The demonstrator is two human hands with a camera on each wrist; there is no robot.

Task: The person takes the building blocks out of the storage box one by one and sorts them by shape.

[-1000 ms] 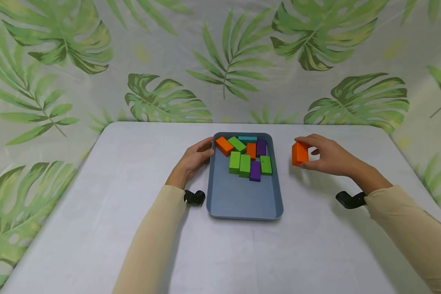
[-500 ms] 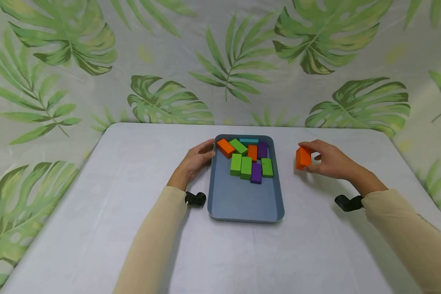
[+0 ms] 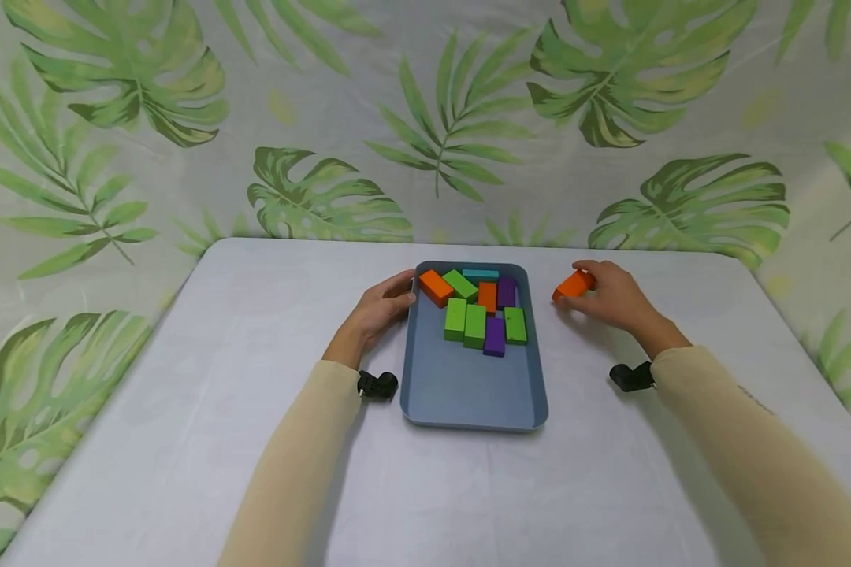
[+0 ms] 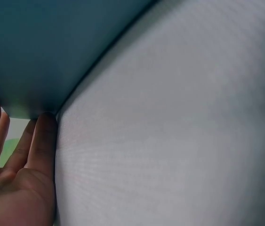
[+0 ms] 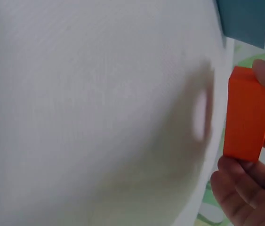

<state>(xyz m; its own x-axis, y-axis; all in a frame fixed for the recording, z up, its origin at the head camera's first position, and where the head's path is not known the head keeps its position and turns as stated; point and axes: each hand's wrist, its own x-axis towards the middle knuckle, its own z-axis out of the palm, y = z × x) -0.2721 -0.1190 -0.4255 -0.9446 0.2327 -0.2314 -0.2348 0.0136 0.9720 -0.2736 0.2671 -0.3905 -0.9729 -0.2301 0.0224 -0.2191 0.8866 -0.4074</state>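
Note:
My right hand (image 3: pixel 610 295) pinches an orange block (image 3: pixel 573 287) between thumb and fingertips, to the right of the tray's far end. In the right wrist view this orange block (image 5: pixel 248 115) hangs over the white table, gripped at its two ends. My left hand (image 3: pixel 380 309) rests against the left side of a blue-grey tray (image 3: pixel 473 394), its fairly straight fingers (image 4: pixel 43 141) touching the outer wall. Inside the tray's far half lie several blocks: green ones such as the green block (image 3: pixel 474 325), an orange block (image 3: pixel 436 288), a purple block (image 3: pixel 494 336) and a teal block (image 3: pixel 481 276).
The table (image 3: pixel 255 331) has a white cloth, and its far edge runs just behind the tray. A leaf-printed curtain (image 3: pixel 326 94) hangs behind. A small black camera is strapped to each wrist.
My right hand has moved left and slightly away from me, toward the tray, with the orange block turned to a slant. The left hand and the tray stay in place.

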